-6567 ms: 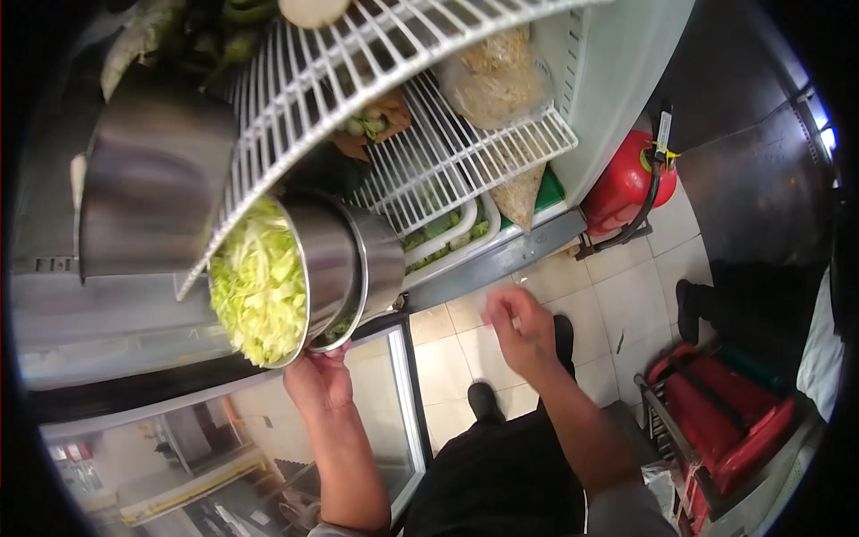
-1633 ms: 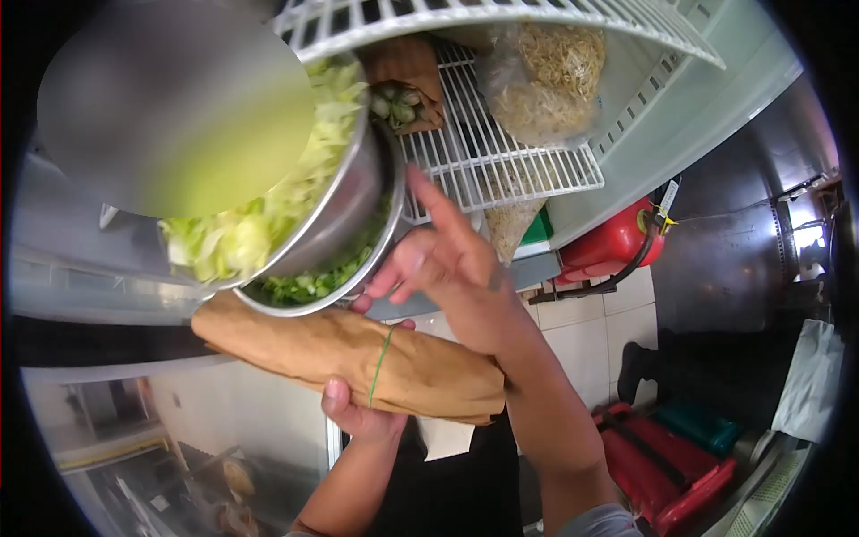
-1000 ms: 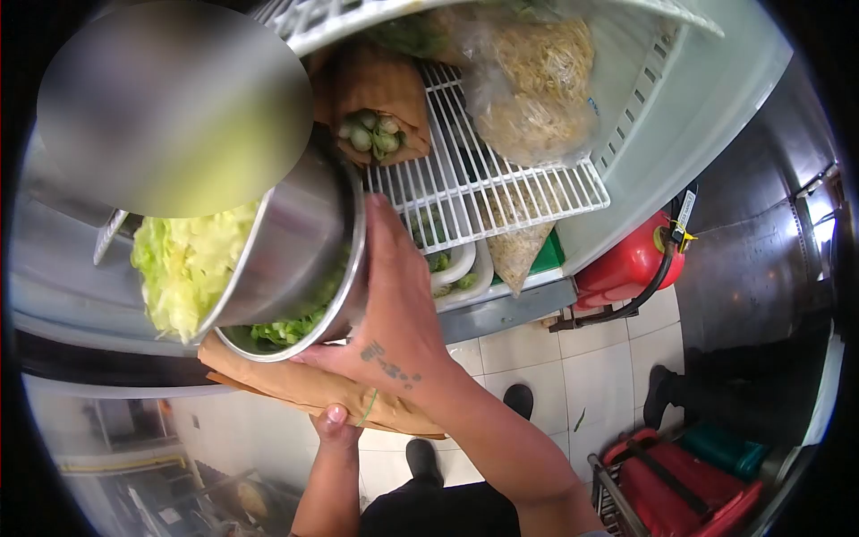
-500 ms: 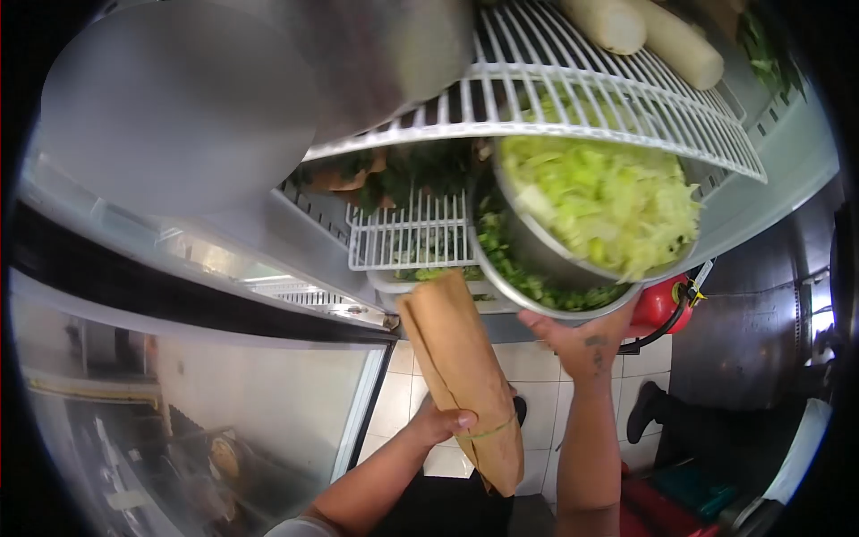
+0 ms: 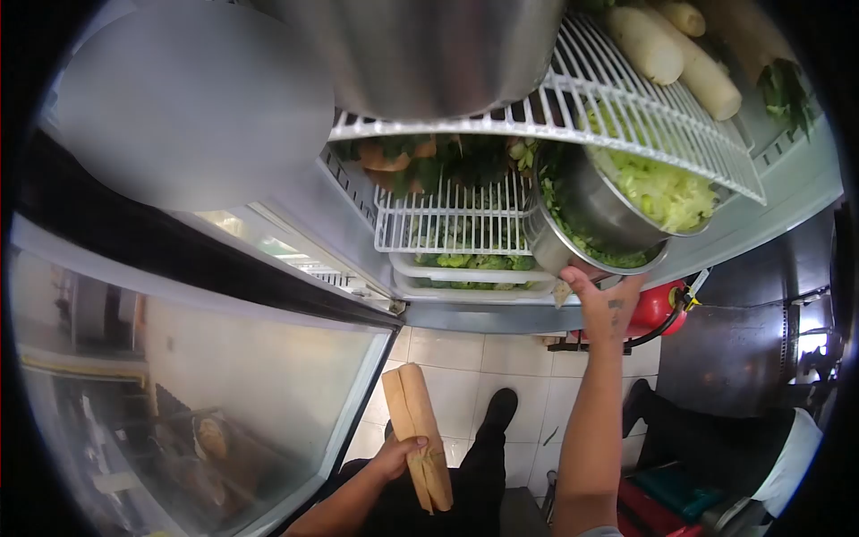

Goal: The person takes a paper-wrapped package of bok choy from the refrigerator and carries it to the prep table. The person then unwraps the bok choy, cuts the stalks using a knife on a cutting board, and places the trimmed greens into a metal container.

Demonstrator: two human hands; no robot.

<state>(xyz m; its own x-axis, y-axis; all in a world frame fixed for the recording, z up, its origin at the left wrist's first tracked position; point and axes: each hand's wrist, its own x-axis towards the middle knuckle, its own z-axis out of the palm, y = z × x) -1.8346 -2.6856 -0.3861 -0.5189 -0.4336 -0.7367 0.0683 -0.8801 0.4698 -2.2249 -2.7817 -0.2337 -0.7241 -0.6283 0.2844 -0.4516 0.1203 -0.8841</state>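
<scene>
Your left hand (image 5: 396, 456) grips a paper roll (image 5: 413, 407) over the floor (image 5: 447, 345), while your right hand (image 5: 607, 302) holds the greens bowl (image 5: 548, 240) by its rim. The lettuce bowl (image 5: 617, 213) nests in it, beneath the upper shelf (image 5: 649, 134).

Long and narrow, the brown paper bundle (image 5: 419, 437) slants in the left hand (image 5: 395, 456), a folded seam down its length. Partly under the wire rack (image 5: 644, 149), the smaller steel pot (image 5: 616, 213), heaped with shredded pale-green leaves (image 5: 669, 192), sits in the mouth of the larger steel pot (image 5: 548, 243), darker chopped greens (image 5: 616, 257) beside it, right hand (image 5: 605, 302) against its side.
</scene>
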